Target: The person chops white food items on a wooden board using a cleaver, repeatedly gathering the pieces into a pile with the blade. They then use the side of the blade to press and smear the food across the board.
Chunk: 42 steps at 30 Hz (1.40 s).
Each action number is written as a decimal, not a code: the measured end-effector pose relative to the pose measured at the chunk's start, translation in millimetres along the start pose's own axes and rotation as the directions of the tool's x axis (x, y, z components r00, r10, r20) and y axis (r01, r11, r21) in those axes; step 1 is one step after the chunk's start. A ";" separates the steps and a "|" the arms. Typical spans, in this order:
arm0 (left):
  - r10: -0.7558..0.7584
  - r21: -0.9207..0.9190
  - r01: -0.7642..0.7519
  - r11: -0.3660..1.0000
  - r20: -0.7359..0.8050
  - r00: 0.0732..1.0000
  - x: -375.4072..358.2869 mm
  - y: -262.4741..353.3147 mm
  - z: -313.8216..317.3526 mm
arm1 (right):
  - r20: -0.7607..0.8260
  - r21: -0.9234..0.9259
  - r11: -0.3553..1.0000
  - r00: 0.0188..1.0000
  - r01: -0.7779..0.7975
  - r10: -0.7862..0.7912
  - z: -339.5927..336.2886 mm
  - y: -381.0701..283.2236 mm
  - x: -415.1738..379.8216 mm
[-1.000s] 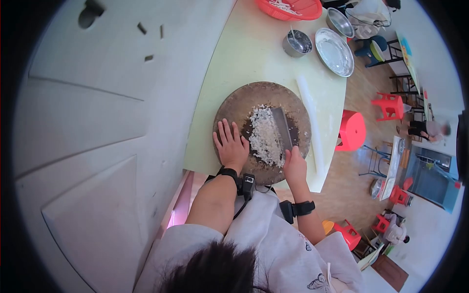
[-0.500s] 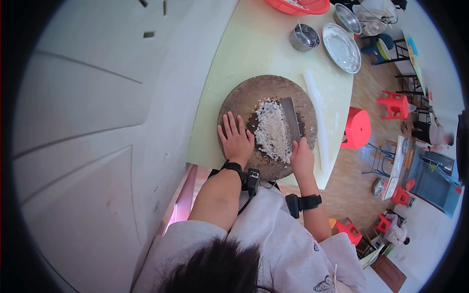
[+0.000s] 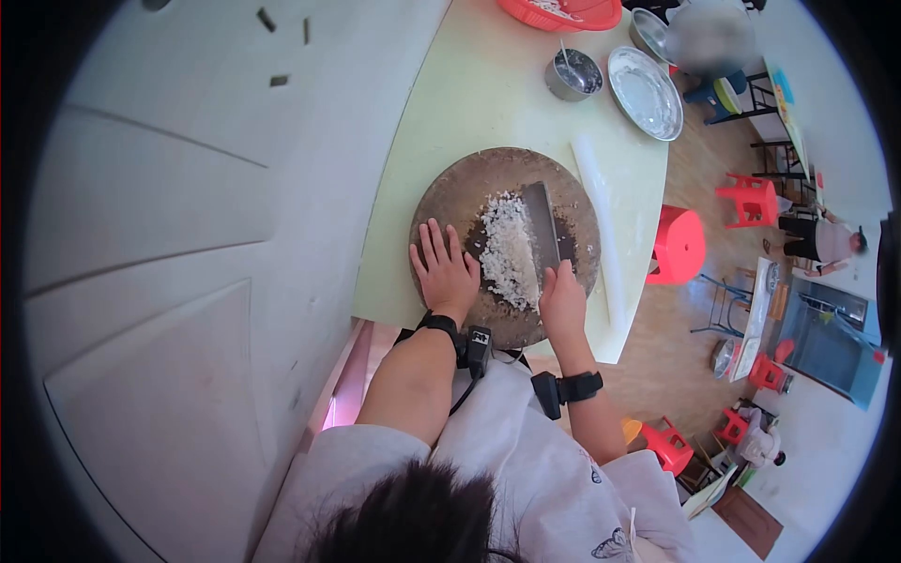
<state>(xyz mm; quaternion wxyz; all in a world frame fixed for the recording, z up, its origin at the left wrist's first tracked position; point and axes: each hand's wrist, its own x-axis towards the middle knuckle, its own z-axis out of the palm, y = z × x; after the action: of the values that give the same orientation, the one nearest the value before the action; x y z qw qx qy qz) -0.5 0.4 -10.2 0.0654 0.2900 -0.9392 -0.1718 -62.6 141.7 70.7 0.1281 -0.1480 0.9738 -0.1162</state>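
Note:
A round wooden chopping board (image 3: 469, 175) lies on the pale green table. Across its middle spreads a heap of finely chopped white food (image 3: 507, 249); its kind is too small to name. My right hand (image 3: 563, 300) is closed round the handle of a cleaver (image 3: 542, 220), whose broad blade lies along the right side of the heap. My left hand (image 3: 448, 269) rests flat on the board's left part, fingers spread, just left of the white pieces. Both wrists wear black straps with small devices.
A clear plastic roll (image 3: 601, 235) lies right of the board. Farther back stand a metal pot (image 3: 573, 84), a floury metal tray (image 3: 648, 103) and a red basket (image 3: 601, 17). A red stool (image 3: 679, 246) stands by the table's right edge. Several people are farther off.
The cleaver has shifted slightly left against the heap, with my right hand on it. My left hand stays on the board. The whole view has shifted a little.

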 end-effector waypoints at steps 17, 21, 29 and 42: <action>0.004 0.030 -0.004 1.000 0.003 1.000 -1.0 0.5 -1.7 | -0.251 0.213 0.968 0.950 -0.132 0.184 -7.6 64.7 -22.6; 0.003 0.028 -0.003 1.000 0.004 1.000 -0.3 -0.3 -2.0 | -0.089 0.374 0.855 0.904 -0.359 0.418 27.8 116.8 -50.1; 0.011 0.053 -0.011 0.999 0.005 1.000 0.2 0.3 -1.7 | 0.142 0.705 0.587 0.890 -0.399 0.434 52.0 41.9 -48.5; 0.022 0.056 -0.021 0.998 -0.024 0.999 -2.3 0.9 -2.1 | -0.147 0.140 0.982 0.983 0.127 -0.106 15.2 14.9 -13.0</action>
<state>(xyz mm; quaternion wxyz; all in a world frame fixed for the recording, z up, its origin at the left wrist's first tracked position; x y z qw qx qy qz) 1.4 1.8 -7.9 0.0706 0.2837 -0.9458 -0.1416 -50.2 156.8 55.3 0.0638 -0.1864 0.9585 -0.2060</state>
